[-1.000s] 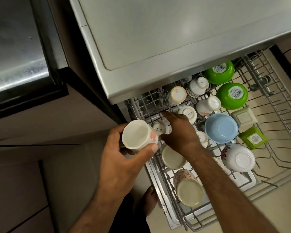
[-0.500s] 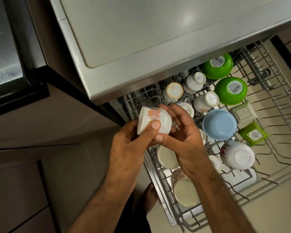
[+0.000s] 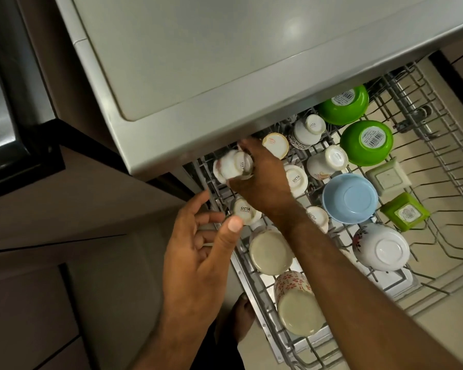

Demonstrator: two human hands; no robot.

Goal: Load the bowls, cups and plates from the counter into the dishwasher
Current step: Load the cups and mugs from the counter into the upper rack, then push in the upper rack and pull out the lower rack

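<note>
The right hand [image 3: 262,182] grips a small white cup [image 3: 231,166], blurred, fingers curled round its side with its base turned up, at the far left corner of the dishwasher rack [image 3: 262,325], just past the fingertips. The left hand [image 3: 195,244] hovers nearer the body with fingers loosely spread and holds nothing, well short of that cup. A second upturned cup [image 3: 245,210] sits in the rack between the two hands, just beyond the left thumb tip.
</note>
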